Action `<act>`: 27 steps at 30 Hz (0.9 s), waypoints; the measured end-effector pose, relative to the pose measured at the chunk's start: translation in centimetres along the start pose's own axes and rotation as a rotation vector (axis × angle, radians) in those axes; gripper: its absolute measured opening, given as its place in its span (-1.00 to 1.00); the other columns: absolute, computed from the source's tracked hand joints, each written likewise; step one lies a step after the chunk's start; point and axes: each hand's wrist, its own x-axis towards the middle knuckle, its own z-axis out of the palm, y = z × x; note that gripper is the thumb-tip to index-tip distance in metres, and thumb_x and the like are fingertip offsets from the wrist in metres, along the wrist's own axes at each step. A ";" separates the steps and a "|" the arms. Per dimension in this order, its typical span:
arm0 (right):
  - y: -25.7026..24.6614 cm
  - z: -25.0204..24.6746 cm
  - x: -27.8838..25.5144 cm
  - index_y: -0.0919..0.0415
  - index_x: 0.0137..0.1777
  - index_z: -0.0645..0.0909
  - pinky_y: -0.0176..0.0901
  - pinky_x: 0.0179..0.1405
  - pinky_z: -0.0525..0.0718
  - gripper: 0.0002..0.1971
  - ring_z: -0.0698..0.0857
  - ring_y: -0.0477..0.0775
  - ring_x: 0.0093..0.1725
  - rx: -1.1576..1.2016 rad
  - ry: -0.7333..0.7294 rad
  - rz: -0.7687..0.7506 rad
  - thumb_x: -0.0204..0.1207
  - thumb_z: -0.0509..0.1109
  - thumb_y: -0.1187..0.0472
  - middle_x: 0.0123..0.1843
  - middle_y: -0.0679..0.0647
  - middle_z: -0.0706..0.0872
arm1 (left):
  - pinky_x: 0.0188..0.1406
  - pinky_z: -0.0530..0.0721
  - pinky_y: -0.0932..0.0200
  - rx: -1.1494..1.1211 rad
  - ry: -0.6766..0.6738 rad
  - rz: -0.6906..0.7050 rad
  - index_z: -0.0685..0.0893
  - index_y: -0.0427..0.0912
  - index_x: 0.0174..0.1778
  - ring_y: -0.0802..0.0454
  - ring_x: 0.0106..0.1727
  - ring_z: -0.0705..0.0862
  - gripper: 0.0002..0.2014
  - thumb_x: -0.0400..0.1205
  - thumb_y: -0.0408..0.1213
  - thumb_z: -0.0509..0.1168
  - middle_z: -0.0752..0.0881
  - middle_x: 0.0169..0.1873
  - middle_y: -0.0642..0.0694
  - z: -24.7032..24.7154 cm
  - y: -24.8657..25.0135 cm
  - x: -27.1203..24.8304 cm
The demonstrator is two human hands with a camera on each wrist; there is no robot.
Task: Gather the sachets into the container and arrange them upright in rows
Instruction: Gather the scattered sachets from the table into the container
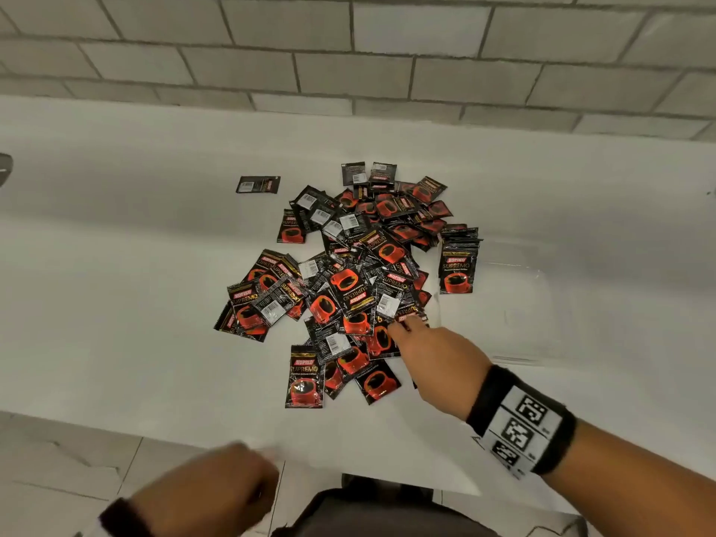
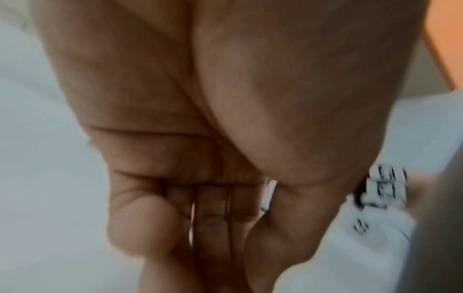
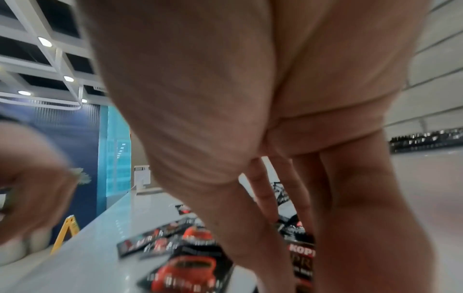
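A loose heap of black and red coffee sachets lies on the white counter. To its right is a clear container, with several sachets upright in its far left corner. My right hand reaches into the heap's near edge, its straight fingers touching the sachets. The fingertips are hidden. My left hand hovers blurred at the counter's near edge. The left wrist view shows this hand curled and holding nothing.
A single sachet lies apart at the back left. A grey brick wall runs behind the counter. Tiled floor shows below the near edge. A yellow floor sign stands beyond the counter's left end.
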 end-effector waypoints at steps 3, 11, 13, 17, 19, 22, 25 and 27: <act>-0.5 0.9 0.0 0.26 0.65 0.20 -0.11 -0.54 0.31 -0.36 0.77 0.27 0.00 -0.038 -0.043 0.016 0.57 0.22 0.52 0.51 0.33 0.38 | -0.16 0.54 0.29 -0.006 0.348 -0.018 0.64 0.17 0.01 0.30 -0.28 0.55 -0.86 0.71 0.01 0.17 0.57 -0.31 0.23 -5.7 1.2 1.1; 0.4 0.0 0.7 0.22 0.18 0.56 -0.22 -0.48 0.33 -0.77 0.43 0.02 -0.45 0.078 -0.035 0.008 0.58 0.33 0.45 0.45 0.22 0.37 | 0.53 0.49 -0.07 0.014 0.410 -0.205 0.19 -0.02 0.67 -0.17 0.48 0.40 -0.03 0.45 0.04 0.62 0.40 0.44 -0.07 -7.4 1.8 9.4; 0.8 -0.8 0.6 0.18 0.20 0.60 -0.13 -0.25 0.53 -0.82 0.59 0.09 -0.25 0.203 0.013 -0.038 0.63 0.38 0.31 0.30 0.13 0.51 | 0.56 0.46 -0.08 -0.014 0.424 -0.236 0.15 0.00 0.68 -0.20 0.50 0.37 0.02 0.42 -0.06 0.66 0.37 0.46 -0.10 -6.7 1.6 10.0; 1.5 -3.4 1.3 0.04 0.20 0.62 -0.17 -0.15 0.64 -0.83 0.64 -0.12 -0.16 0.587 0.206 -0.064 0.64 0.45 0.12 0.02 -0.04 0.69 | 0.40 0.59 -0.01 -0.269 0.456 -0.247 0.19 0.17 0.63 -0.10 0.43 0.46 0.03 0.37 -0.21 0.71 0.44 0.39 -0.03 -6.5 0.4 9.5; 1.1 -4.1 2.7 0.04 0.33 0.55 -0.31 -0.34 0.51 -0.70 0.58 -0.23 -0.31 0.608 0.260 -0.063 0.65 0.45 0.10 -0.10 -0.05 0.71 | 0.01 0.65 0.21 -0.334 0.441 -0.248 0.31 0.17 0.53 0.04 0.16 0.61 -0.14 0.42 -0.25 0.68 0.57 0.21 0.04 -6.9 -0.5 8.9; 0.0 -3.6 5.4 0.11 0.59 0.33 -0.19 -0.36 0.51 -0.45 0.60 -0.16 -0.32 0.546 0.220 -0.011 0.66 0.42 0.11 -0.22 -0.07 0.63 | -0.08 0.72 0.15 -0.308 0.367 -0.231 0.52 0.25 0.26 0.14 -0.07 0.70 -0.47 0.51 -0.24 0.61 0.70 -0.01 0.08 -8.8 -2.1 7.5; -0.6 -2.0 7.6 0.23 0.70 0.09 -0.08 -0.33 0.62 -0.26 0.70 0.04 -0.22 0.402 0.128 0.066 0.63 0.38 0.12 -0.13 0.01 0.69 | -0.15 0.61 0.27 -0.413 0.449 -0.137 0.66 0.20 0.01 0.31 -0.15 0.71 -0.68 0.52 -0.26 0.60 0.75 -0.12 0.18 -11.8 -2.7 6.3; -0.6 -1.4 8.0 0.27 0.64 0.20 0.04 -0.07 0.72 -0.32 0.74 0.20 0.05 0.337 0.089 0.093 0.61 0.36 0.06 0.18 0.14 0.68 | -0.24 0.59 0.27 -0.508 0.547 -0.069 0.68 0.15 -0.09 0.36 -0.27 0.70 -0.73 0.50 -0.24 0.63 0.77 -0.19 0.15 -13.7 -2.4 6.5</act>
